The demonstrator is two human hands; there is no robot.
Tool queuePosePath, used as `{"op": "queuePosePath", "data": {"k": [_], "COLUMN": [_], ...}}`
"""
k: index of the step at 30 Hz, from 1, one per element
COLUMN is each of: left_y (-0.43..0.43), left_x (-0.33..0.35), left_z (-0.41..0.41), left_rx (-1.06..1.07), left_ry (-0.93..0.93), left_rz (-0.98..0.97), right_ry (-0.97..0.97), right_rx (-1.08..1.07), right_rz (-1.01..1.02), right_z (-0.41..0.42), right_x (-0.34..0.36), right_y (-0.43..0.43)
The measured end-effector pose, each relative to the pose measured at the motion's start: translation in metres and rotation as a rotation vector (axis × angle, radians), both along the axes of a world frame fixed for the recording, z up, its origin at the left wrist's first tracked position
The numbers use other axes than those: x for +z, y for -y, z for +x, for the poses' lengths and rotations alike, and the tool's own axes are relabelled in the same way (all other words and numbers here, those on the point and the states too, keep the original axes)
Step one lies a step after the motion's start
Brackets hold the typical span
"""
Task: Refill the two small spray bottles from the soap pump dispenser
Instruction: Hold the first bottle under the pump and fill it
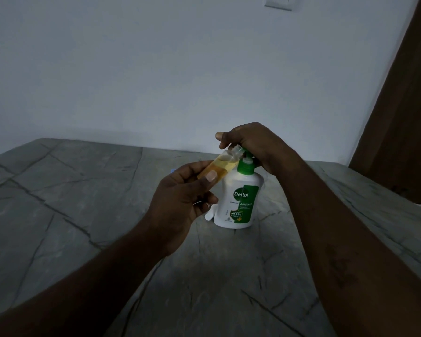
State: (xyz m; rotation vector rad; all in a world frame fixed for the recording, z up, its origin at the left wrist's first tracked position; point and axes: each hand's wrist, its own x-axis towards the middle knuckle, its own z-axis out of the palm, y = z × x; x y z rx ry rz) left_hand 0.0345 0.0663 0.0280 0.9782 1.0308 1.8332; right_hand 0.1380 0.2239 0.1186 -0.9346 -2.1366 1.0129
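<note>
As right hand (251, 140) hides pump (247, 155), bottle (219, 166) overlaps dispenser (238, 203); door (404, 113) right.

Dim, bluish light is filling the room. A brighter pool is falling on the stone counter (58, 190) around the Dettol soap dispenser (238, 198). The left forearm (83, 288) is sinking into near-black shadow at 7 o'clock. Wide-angle distortion is bowing the counter's far edge.

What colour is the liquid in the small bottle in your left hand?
Amber-yellow; the head view shows it through the small bottle.
</note>
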Motion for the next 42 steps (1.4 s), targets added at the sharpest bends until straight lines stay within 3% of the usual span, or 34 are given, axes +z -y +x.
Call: {"op": "queuePosePath", "data": {"k": [7, 22, 34, 42], "left_y": [0.0008, 0.0013, 0.0016, 0.0015], "left_x": [-0.0005, -0.0004, -0.0011, -0.0019], "left_z": [0.0000, 0.0011, 0.0017, 0.0020], "left_rx": [0.001, -0.005, 0.006, 0.021], "left_ry": [0.015, -0.014, -0.011, -0.028], "left_rz": [-0.003, -0.013, -0.027, -0.036], "right_ry": [0.016, -0.009, 0.036, 0.046], "right_rx": [0.010, -0.012, 0.003, 0.004], "right_rz": [-0.084, 0.014, -0.105, 0.011], "right_z": [-0.0010, 0.0002, 0.0009, 0.0001], "right_x": [-0.0032, -0.0003, -0.0025, -0.0021], "right_y": [0.0030, 0.0022, 0.0066, 0.0029]}}
